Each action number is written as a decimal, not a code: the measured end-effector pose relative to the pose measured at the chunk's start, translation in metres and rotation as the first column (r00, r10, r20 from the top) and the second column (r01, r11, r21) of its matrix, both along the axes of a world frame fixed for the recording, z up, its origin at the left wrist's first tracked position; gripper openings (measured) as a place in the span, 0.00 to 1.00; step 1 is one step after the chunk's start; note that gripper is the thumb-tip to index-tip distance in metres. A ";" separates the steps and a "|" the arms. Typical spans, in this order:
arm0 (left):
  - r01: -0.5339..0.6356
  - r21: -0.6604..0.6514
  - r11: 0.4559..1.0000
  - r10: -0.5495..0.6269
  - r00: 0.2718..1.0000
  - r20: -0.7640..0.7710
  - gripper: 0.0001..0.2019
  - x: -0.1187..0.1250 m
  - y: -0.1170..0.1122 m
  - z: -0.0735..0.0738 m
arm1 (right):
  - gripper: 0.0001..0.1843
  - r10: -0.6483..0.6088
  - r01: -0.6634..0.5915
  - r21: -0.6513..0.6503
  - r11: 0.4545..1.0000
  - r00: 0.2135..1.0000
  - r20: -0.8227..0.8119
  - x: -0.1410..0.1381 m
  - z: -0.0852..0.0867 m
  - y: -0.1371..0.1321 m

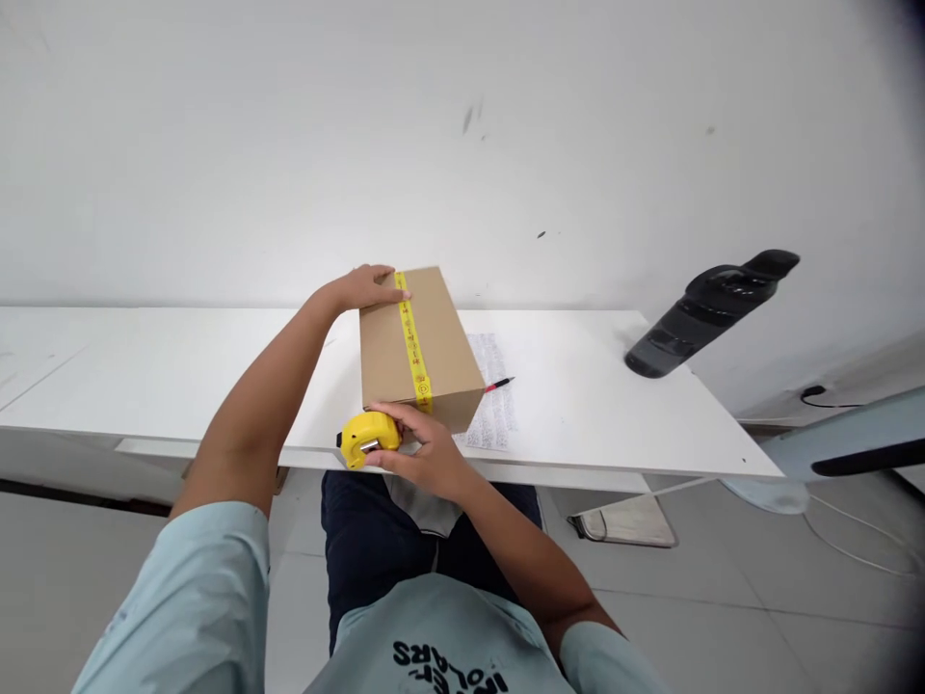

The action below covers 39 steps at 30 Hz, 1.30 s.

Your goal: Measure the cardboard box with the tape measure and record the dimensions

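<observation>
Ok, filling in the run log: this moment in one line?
left hand: on taped box, far end | right hand: holding yellow tape measure, near end | pen, paper: visible right of box

The white table (pixel 145 376) is long and narrow, its back edge along the wall, its left end running out of view. A brown cardboard box (pixel 448 333) with yellow tape rests on it, covering part of a sheet of paper (pixel 491 424) with fine writing. A red-and-black pen (pixel 500 384) lies on the sheet, partly hidden by the box. A dark bottle (pixel 700 318) stands near the right end.
</observation>
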<state>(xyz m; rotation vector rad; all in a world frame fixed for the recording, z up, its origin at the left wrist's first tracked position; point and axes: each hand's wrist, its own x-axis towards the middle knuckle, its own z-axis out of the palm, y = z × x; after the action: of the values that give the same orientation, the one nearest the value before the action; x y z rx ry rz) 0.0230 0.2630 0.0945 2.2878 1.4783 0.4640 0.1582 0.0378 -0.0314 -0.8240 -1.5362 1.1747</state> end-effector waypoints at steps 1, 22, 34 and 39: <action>0.012 -0.086 0.996 -0.014 1.000 -0.014 0.38 0.000 0.005 -0.004 | 0.34 0.014 -0.014 -0.012 1.000 1.000 -0.014 -0.003 0.002 0.000; 0.187 0.845 0.501 -0.408 0.912 0.041 0.08 -0.021 -0.265 -0.111 | 0.26 -0.096 0.018 -0.242 0.970 0.944 -0.316 0.054 -0.009 -0.061; -0.410 0.874 0.261 0.012 0.906 0.422 0.05 -0.103 -0.181 -0.138 | 0.29 -0.548 0.651 0.055 0.757 0.678 -0.490 0.156 -0.011 0.035; -0.344 0.787 0.513 -0.063 0.899 0.434 0.07 -0.087 -0.170 -0.141 | 0.34 -0.544 0.594 0.007 0.805 0.742 -0.392 0.146 -0.033 0.061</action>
<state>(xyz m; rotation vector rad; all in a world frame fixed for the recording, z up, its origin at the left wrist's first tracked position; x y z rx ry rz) -0.0640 0.0932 -0.0460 2.4207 1.3548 2.0076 0.3041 0.0988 -0.0646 -0.8430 -0.9269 0.7039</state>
